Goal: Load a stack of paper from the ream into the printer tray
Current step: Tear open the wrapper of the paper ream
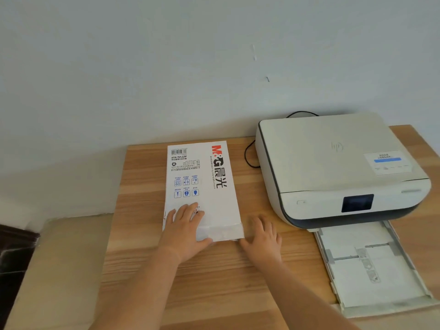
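Note:
A white wrapped paper ream [209,184] with red and black lettering lies flat on the wooden table [214,277], left of the printer. My left hand [184,231] rests flat on the ream's near end, fingers spread, thumb at its near edge. My right hand [262,236] lies on the table at the ream's near right corner, fingers apart, holding nothing. The white printer [333,167] stands at the right. Its paper tray [371,265] is pulled out toward me and overhangs the table edge; its grey guides show.
A black cable [248,156] loops on the table between the ream and the printer, close to the pale wall. A beige surface [62,263] lies left of the table, with a dark object [14,248] at the far left.

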